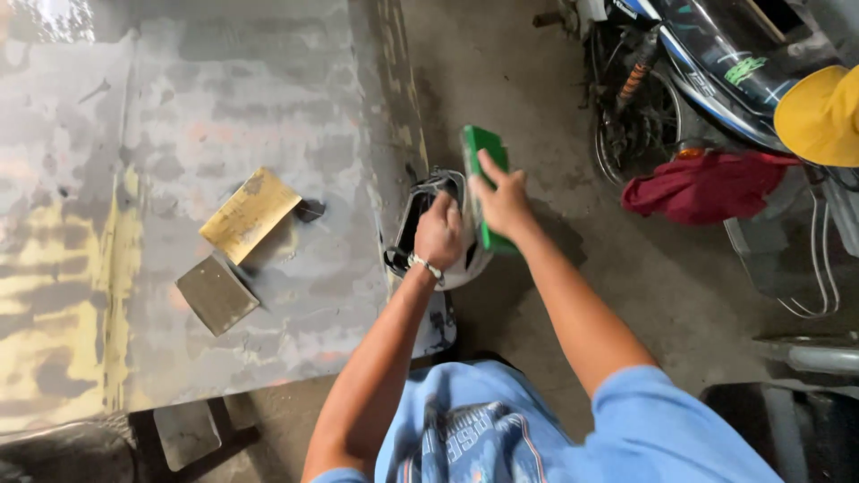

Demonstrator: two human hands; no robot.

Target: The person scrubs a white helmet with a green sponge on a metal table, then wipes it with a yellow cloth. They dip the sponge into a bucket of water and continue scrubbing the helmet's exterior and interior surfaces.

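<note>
Grey, paint-streaked metal sheet (224,134) is filling the left, two sanding sheets (234,246) lying on it untouched; at its right edge the left hand (438,235) is gripping the white helmet-like shell (419,215), the right hand (503,201) is pressing a green block (483,148) to it, apparently mid-sanding. Red rag (707,183) and motorbike (680,72) are crowding the right.

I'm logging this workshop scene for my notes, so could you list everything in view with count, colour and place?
Metal panel: one, grey with yellow patches, left.
Sanding sheets: two, one yellow, one grey-brown, lying on the panel.
Container: one, white with a dark inside, at the panel's edge.
Green block: one, centre, above the container.
Red cloth: one, right, by the motorcycle.
Motorcycle: one, dark blue, top right.
Yellow cap: one, far right.
Left hand: on the container's rim.
Right hand: grip on the green block.
</note>
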